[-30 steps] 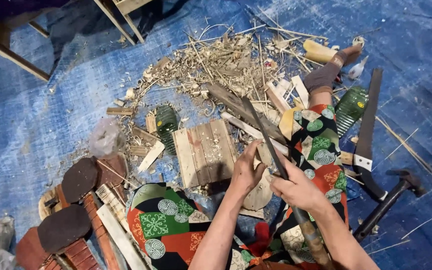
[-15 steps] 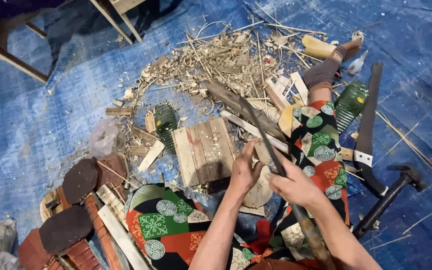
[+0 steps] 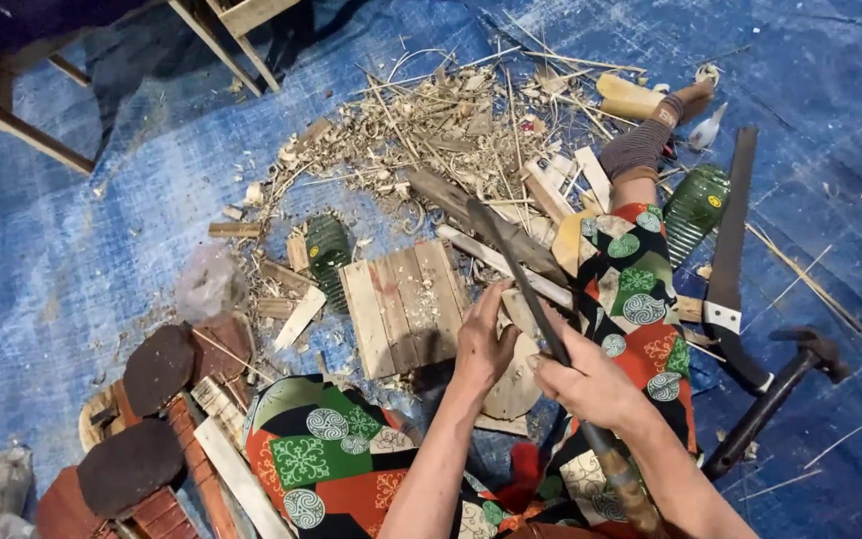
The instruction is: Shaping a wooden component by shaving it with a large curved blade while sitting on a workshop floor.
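Note:
My right hand [image 3: 588, 380] grips the handle of a long dark blade [image 3: 517, 271] that slants up toward the pile of shavings. My left hand [image 3: 482, 342] holds a round pale wooden piece [image 3: 514, 387] steady under the blade, just beside a slatted wooden block [image 3: 403, 304]. Both hands work between my knees, over colourful patterned trousers [image 3: 641, 289].
A heap of wood shavings and sticks [image 3: 441, 130] lies ahead on the blue tarp [image 3: 82, 230]. A saw [image 3: 728, 260] and a hammer [image 3: 775, 394] lie to the right, two green bottles [image 3: 695, 205] nearby. Dark oval pieces and wooden slats [image 3: 152, 419] sit at lower left.
The hands have barely shifted; the blade stays against the wooden piece at about the same angle.

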